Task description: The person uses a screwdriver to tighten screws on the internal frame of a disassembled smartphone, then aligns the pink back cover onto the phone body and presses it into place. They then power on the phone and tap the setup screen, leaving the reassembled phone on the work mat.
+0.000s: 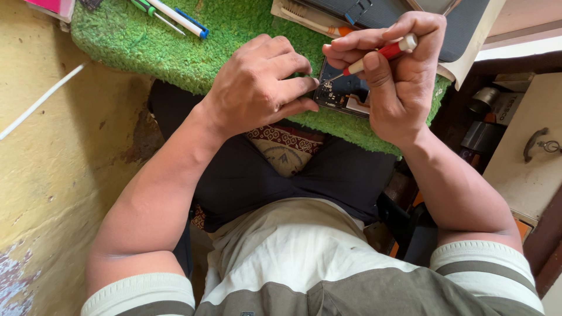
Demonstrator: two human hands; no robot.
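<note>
Head view, looking down on both hands at the near edge of a green mat (234,35). The right hand (398,88) grips a red-and-white screwdriver (380,54) between thumb and fingers, its thin tip angled down and leftward onto an opened phone (345,93). The phone lies on the mat between the two hands, its dark inner parts exposed; most of its right side is hidden under the right hand. The left hand (257,88) rests knuckles-up just left of the phone, fingers curled, with the fingertips pressing on the phone's left edge; it holds nothing else.

Beyond the right hand: a toothbrush (316,20) with a pale handle and orange band, lying against a dark flat case (410,11) that sits on a pale sheet (468,61). Beyond the left hand, well apart: two slender tools (175,16), one green-handled, one white with a blue end. At the far left of these, a pink flat package (50,7), cut off by the frame edge. Right of the right hand, below mat level: a cream drawer front (527,158) with a metal handle, and dark cylindrical containers (483,117) whose labels are too small to make out. Left of the left forearm: a yellow wall (52,164) with a white rod (41,100) leaning across it.
</note>
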